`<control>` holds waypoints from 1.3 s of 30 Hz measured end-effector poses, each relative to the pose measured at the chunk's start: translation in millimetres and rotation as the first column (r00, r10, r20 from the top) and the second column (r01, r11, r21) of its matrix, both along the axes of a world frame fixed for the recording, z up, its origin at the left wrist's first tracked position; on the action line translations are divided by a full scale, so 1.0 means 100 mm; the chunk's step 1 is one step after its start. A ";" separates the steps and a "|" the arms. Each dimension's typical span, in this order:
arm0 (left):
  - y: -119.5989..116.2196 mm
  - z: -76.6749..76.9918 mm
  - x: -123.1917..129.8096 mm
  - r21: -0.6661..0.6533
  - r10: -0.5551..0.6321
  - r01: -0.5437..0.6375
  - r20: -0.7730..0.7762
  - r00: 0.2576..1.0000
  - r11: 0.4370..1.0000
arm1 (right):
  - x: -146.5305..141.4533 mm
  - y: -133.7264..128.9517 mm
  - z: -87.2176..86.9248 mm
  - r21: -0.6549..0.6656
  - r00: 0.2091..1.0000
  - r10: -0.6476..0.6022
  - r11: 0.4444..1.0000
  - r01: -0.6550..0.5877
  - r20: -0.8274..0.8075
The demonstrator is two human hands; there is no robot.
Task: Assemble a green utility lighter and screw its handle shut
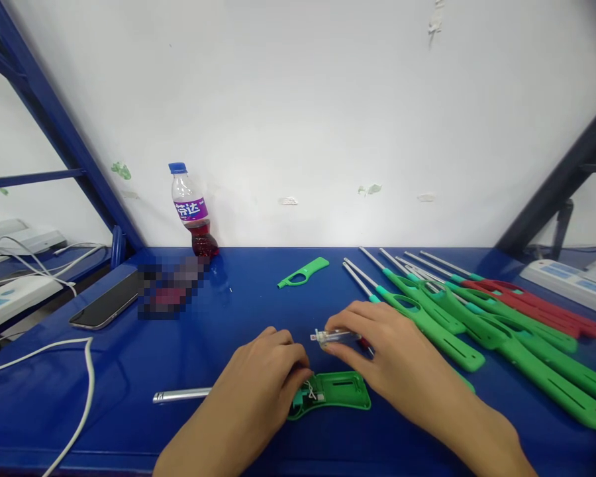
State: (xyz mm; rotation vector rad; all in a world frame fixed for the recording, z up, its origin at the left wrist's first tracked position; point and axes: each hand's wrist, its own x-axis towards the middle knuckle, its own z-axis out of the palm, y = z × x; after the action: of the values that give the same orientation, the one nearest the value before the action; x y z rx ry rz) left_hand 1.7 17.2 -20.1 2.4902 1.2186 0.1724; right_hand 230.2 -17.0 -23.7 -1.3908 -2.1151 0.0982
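Note:
An opened green long-nose lighter [345,392] lies on the blue table, its metal tube [181,395] pointing left. White wires and small parts [308,394] show inside the shell. My left hand [265,374] is closed over the trigger end of this lighter, and its fingertips hide part of the inside. Above the shell's right half, my right hand [382,344] pinches a clear lighter fuel tank [338,336], with its valve end facing left. A small dark red piece [366,346] shows under the right fingers. Farther back lies a loose green cover half [304,272].
Several green lighters [440,331] and a few red ones [541,308] lie on the right. A drink bottle [191,212] stands by the wall. A phone [109,301], a blurred patch and a white cable [88,384] are on the left. A power strip [573,285] sits far right.

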 end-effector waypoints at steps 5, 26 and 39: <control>-0.01 0.00 0.02 -0.008 -0.003 0.003 -0.044 0.999 1.000 | 0.07 -0.01 0.01 -0.043 0.996 0.054 0.998 -0.052 0.064; -0.07 -0.04 -0.03 -0.014 -0.009 0.008 -0.004 1.000 1.000 | 0.03 -0.03 0.01 -0.153 0.983 0.144 0.980 -0.126 0.112; -0.05 0.00 -0.02 -0.028 0.004 -0.004 0.000 1.000 1.000 | 0.04 -0.02 0.02 -0.147 0.982 0.141 0.982 -0.121 0.128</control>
State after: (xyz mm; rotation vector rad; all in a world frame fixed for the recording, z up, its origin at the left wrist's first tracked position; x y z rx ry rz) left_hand 0.1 11.7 -20.1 2.4645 1.2179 0.1554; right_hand 234.5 -19.2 -22.1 -1.3696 -2.3538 0.2106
